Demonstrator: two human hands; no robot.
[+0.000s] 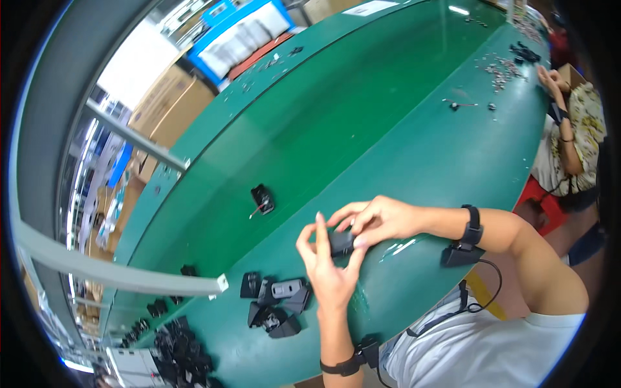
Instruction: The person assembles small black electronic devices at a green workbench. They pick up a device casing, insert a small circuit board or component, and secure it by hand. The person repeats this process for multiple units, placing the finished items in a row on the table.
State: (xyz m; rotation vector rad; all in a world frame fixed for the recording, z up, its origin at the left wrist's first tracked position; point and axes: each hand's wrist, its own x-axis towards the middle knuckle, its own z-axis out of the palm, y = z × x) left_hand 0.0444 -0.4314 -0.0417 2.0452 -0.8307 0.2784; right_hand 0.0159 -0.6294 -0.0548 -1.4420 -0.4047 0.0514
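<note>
Both my hands hold a small black plastic housing [341, 245] above the green work surface. My left hand [328, 268] has its thumb and fingers around the housing's left and near sides. From the right, the fingers of my right hand [387, 220] pinch its upper edge. Some fingertips and the housing's far side are hidden. Beside my left hand lies a loose group of black housings [282, 323], with one grey-faced piece [287, 288] among them. Farther off, an open black housing [262, 198] with a red wire sits on the sunken green strip.
A larger heap of black parts [181, 352] lies at the lower left, near a grey metal frame bar [129, 275]. Small wired parts [501, 72] are scattered at the far right, near another person's hands [551, 83]. A blue bin [240, 40] and cardboard boxes [169, 107] stand beyond the table.
</note>
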